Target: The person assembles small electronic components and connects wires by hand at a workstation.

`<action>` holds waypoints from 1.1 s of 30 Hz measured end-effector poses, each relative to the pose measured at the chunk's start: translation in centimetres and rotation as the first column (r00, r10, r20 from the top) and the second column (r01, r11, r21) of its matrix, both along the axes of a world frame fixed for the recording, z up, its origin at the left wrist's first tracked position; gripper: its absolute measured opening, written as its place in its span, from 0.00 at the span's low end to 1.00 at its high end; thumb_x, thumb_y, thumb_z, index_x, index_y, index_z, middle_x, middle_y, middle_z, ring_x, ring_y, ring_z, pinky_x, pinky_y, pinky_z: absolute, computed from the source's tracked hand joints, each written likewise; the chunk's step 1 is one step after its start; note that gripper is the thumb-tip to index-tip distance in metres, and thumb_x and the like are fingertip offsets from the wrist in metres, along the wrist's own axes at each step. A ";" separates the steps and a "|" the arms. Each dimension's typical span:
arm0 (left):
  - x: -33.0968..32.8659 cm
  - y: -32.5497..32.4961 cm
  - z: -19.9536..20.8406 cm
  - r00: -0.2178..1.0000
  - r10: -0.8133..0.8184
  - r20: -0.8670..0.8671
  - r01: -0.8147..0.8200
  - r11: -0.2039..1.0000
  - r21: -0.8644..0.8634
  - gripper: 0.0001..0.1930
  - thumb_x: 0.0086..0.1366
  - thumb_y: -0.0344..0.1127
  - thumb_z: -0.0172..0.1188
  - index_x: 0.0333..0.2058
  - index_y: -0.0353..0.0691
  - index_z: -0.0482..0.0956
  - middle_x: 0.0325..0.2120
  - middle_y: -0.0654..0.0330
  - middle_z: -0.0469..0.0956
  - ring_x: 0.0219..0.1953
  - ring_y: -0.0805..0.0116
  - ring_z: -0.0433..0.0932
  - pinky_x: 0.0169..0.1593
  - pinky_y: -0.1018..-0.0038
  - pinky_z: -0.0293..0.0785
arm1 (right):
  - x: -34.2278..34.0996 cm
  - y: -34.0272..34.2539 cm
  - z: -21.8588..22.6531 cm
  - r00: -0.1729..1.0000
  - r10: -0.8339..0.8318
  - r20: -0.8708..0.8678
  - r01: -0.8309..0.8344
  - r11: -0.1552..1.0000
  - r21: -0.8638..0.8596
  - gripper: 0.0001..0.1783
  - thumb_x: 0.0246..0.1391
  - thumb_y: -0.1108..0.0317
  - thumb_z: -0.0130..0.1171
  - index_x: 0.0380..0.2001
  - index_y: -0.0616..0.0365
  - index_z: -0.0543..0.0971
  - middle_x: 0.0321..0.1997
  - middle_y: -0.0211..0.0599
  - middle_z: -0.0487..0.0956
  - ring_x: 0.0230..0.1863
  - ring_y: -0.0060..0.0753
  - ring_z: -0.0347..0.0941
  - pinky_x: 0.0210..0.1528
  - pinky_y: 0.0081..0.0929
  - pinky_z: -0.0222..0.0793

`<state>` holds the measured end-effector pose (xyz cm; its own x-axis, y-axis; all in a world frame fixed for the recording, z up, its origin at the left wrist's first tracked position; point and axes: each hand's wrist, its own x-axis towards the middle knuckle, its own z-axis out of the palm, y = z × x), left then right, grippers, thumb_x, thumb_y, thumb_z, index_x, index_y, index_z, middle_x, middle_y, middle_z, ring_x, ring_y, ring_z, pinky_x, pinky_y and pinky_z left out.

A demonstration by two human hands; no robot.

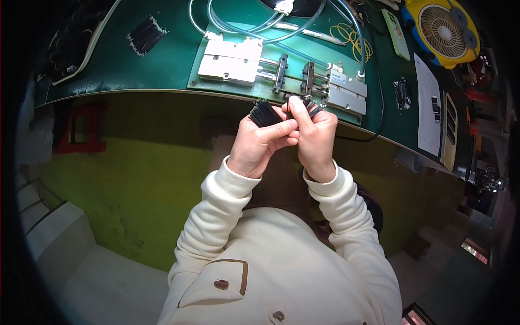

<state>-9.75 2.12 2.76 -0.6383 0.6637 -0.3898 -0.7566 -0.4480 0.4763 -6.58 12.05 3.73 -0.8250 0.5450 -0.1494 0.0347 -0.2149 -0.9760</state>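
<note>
My left hand (254,142) is closed around a bundle of short, thin black wires (262,114), whose far ends fan out beyond the fingers. Close against it, my right hand (317,142) has its thumb and fingers pinched together at a thin black wire. More black wires with silvery tips (315,110) stick out of the right hand. Both hands meet just in front of the bench edge, below a pneumatic fixture. This fixture has a left silver cylinder block (231,60), a right silver block (346,93) and two dark upright jaws (307,79) between them.
Loose piles of black wires lie at the left (146,36) and right (402,93) of the green bench (116,73). Clear air hoses (238,30) loop behind the fixture. A marker pen (317,34), yellow cord (357,43), phone (396,34), yellow fan (443,32) and paper sheet (428,116) surround it.
</note>
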 end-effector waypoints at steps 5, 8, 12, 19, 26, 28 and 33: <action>0.0 -0.4 -0.1 1.000 -0.027 -0.008 0.028 0.999 0.028 0.03 0.51 0.23 0.55 0.26 0.34 0.70 0.21 0.61 0.73 0.23 0.73 0.74 0.28 0.81 0.73 | 0.4 0.3 0.3 0.989 0.142 -0.045 -0.144 0.988 -0.060 0.11 0.48 0.70 0.52 0.18 0.65 0.76 0.13 0.25 0.71 0.12 0.08 0.60 0.12 0.09 0.53; 0.0 -0.6 0.0 0.999 -0.038 -0.022 0.038 0.999 0.027 0.03 0.51 0.23 0.54 0.26 0.34 0.70 0.21 0.61 0.72 0.23 0.73 0.74 0.28 0.81 0.73 | 0.2 -0.3 1.0 0.996 0.093 -0.001 -0.092 0.995 0.027 0.11 0.49 0.70 0.51 0.19 0.66 0.76 0.12 0.25 0.70 0.11 0.09 0.60 0.11 0.08 0.53; 0.1 -0.4 0.0 0.999 -0.029 -0.023 0.029 1.000 -0.007 0.04 0.50 0.23 0.55 0.26 0.34 0.70 0.21 0.60 0.72 0.23 0.73 0.74 0.28 0.81 0.73 | 0.3 -0.3 0.7 0.998 0.057 -0.016 -0.056 0.996 0.067 0.11 0.49 0.70 0.50 0.20 0.65 0.76 0.12 0.25 0.70 0.10 0.09 0.59 0.11 0.09 0.53; 0.1 -0.3 -0.1 0.999 0.003 -0.044 -0.004 0.999 -0.037 0.04 0.50 0.23 0.55 0.26 0.34 0.70 0.21 0.60 0.73 0.23 0.74 0.74 0.28 0.81 0.73 | 0.1 -0.3 0.3 1.000 0.014 0.005 -0.014 0.998 0.057 0.11 0.49 0.70 0.51 0.19 0.65 0.76 0.12 0.25 0.70 0.11 0.08 0.60 0.11 0.09 0.53; 0.0 0.3 0.4 0.996 -0.030 -0.087 0.025 0.998 -0.059 0.04 0.51 0.23 0.54 0.28 0.33 0.70 0.22 0.59 0.73 0.23 0.73 0.74 0.30 0.80 0.73 | 0.6 0.6 0.5 1.000 0.002 0.010 -0.002 0.998 0.061 0.12 0.49 0.69 0.51 0.18 0.65 0.75 0.13 0.25 0.71 0.12 0.09 0.61 0.13 0.09 0.55; -0.2 0.0 0.9 0.995 -0.045 -0.093 0.036 0.995 -0.091 0.05 0.52 0.23 0.53 0.30 0.33 0.70 0.24 0.59 0.73 0.25 0.73 0.74 0.32 0.79 0.73 | 0.4 0.3 0.7 0.999 0.032 0.035 -0.032 0.999 0.009 0.12 0.49 0.68 0.52 0.18 0.65 0.75 0.15 0.26 0.72 0.14 0.10 0.62 0.15 0.10 0.56; -0.2 -1.6 1.7 0.990 -0.091 -0.106 0.085 0.994 -0.062 0.08 0.55 0.24 0.50 0.35 0.31 0.68 0.28 0.58 0.72 0.29 0.70 0.74 0.36 0.76 0.73 | 0.7 0.2 0.0 0.993 0.089 -0.078 -0.088 0.996 0.019 0.12 0.49 0.69 0.52 0.18 0.65 0.74 0.16 0.29 0.73 0.15 0.11 0.63 0.16 0.10 0.59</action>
